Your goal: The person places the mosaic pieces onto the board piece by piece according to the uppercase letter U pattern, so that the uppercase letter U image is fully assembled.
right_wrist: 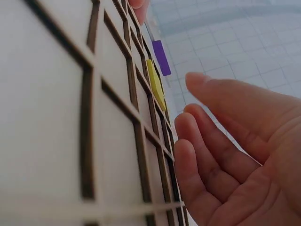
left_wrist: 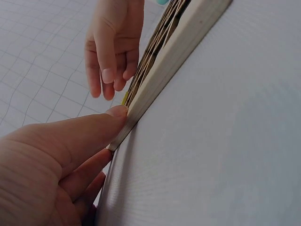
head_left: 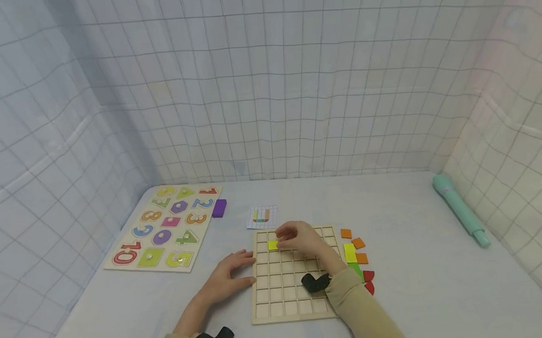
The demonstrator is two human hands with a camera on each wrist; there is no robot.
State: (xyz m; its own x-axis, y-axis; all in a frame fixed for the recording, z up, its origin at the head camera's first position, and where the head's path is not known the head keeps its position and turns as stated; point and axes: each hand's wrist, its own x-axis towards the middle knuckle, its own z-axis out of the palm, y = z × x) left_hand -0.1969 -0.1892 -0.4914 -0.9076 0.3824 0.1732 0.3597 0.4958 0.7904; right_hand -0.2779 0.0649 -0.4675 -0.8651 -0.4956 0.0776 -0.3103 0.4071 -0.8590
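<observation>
A wooden grid board (head_left: 263,296) lies on the table with its compartments facing up. A yellow piece (head_left: 273,245) sits in a compartment near its upper left; the right wrist view shows this yellow piece (right_wrist: 156,84) in the grid. Just right of it, my right hand (head_left: 300,238) is over the board, thumb and fingers apart, holding nothing. My left hand (head_left: 229,276) is at the board's left side, thumb and fingertips at the edge (left_wrist: 164,61), fingers extended.
Beyond the board lies a pattern card (head_left: 262,217). Orange squares (head_left: 346,233), yellow (head_left: 350,253), green and red pieces (head_left: 368,276) lie along its right side. A number puzzle (head_left: 161,230) and purple block (head_left: 219,208) are at left, a teal stick-like object (head_left: 460,210) far right.
</observation>
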